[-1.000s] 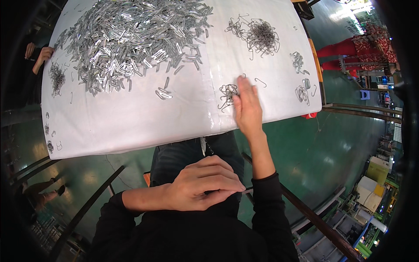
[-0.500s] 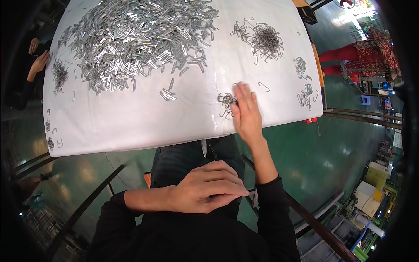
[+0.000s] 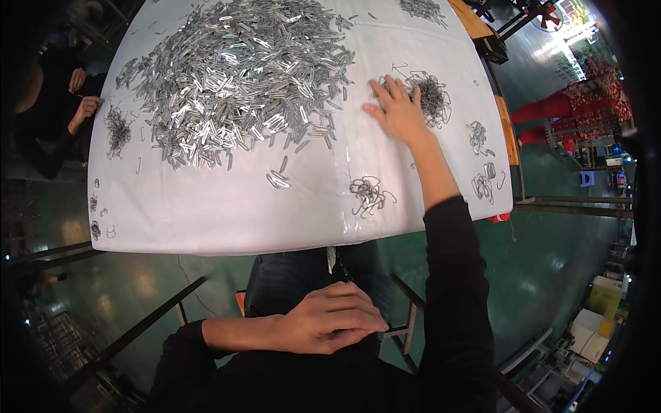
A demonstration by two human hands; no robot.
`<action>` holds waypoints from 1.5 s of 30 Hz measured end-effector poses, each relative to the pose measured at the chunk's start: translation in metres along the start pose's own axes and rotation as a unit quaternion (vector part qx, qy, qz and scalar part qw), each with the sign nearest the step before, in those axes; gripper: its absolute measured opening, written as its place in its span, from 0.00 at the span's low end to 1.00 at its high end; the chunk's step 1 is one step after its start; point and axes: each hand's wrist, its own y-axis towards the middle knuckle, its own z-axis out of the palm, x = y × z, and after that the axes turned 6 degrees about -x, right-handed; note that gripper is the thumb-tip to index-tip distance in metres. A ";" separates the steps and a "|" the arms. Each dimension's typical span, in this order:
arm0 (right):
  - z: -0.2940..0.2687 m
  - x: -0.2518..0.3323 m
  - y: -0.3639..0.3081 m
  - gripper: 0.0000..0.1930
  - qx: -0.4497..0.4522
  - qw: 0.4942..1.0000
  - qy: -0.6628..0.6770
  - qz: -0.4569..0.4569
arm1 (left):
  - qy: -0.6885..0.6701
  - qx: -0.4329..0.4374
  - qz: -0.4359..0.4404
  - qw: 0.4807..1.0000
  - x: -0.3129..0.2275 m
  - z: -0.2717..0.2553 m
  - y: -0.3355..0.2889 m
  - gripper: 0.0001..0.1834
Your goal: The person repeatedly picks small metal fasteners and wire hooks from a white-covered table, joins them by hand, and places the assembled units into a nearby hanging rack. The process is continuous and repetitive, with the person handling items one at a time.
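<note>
Where it hovered beside the small cluster of grey bent-wire hooks [image 3: 370, 195] half a second ago, the right hand [image 3: 401, 113] has now reached farther out, fingers spread wide and palm down, to the left side of the larger dark tangle of wire hooks [image 3: 434, 103]. The small cluster sits apart near the near edge of the tabletop [image 3: 261, 224], so the handling seems to have shifted to the larger tangle; whether the fingers touch it or are just above it, I cannot tell. The left hand [image 3: 330, 322] rests before the body as before, loosely curled, its palm hidden, so I cannot tell whether it holds anything. White sheeting with a glossy seam covers the tabletop, bearing a broad heap of shiny silver elongated metal clips [image 3: 241, 82] left of the right hand, and a few loose clips [image 3: 278, 177] nearer the body. At the far left edge another person's hand [image 3: 86, 110] is beside a dark bunch of thin wire hooks [image 3: 118, 131]. Beyond lie a glossy green floor [image 3: 458, 275], a person in red trousers [image 3: 540, 110] and a small blue stool [image 3: 586, 178].
</note>
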 end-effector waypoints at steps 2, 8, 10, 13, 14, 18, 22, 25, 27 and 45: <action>-0.003 -0.001 -0.030 0.29 0.011 0.999 -0.002 -0.030 | -0.002 -0.005 0.005 1.000 0.004 0.001 -0.002 0.14; -0.023 0.000 -0.108 0.29 0.006 0.998 0.033 -0.059 | 0.008 0.008 0.012 1.000 0.013 -0.001 -0.002 0.13; -0.027 -0.004 -0.118 0.29 0.004 0.998 0.050 -0.036 | 0.008 -0.001 0.017 1.000 0.015 -0.002 -0.001 0.14; -0.031 -0.011 -0.132 0.28 -0.037 0.993 0.099 0.042 | 0.006 -0.002 0.013 1.000 0.014 -0.003 -0.002 0.14; -0.029 -0.011 -0.137 0.28 -0.039 0.992 0.104 0.056 | 0.004 -0.001 0.012 1.000 0.013 -0.003 -0.002 0.14; -0.024 -0.003 -0.160 0.26 -0.015 0.988 0.066 0.137 | 0.006 -0.006 0.015 1.000 0.013 -0.002 -0.006 0.14; -0.027 0.005 -0.145 0.22 -0.088 0.977 0.036 0.193 | 0.005 -0.017 0.018 1.000 0.013 0.003 -0.010 0.14; -0.029 0.011 -0.098 0.18 -0.090 0.940 0.133 0.301 | 0.014 -0.014 0.024 1.000 0.012 0.006 -0.011 0.14; -0.022 0.025 -0.071 0.17 -0.109 0.943 0.093 0.302 | 0.018 -0.015 0.026 0.999 0.009 0.008 -0.011 0.14; -0.043 -0.020 -0.071 0.11 -0.139 0.875 0.368 0.283 | 0.021 -0.038 0.024 0.999 0.011 0.006 -0.016 0.15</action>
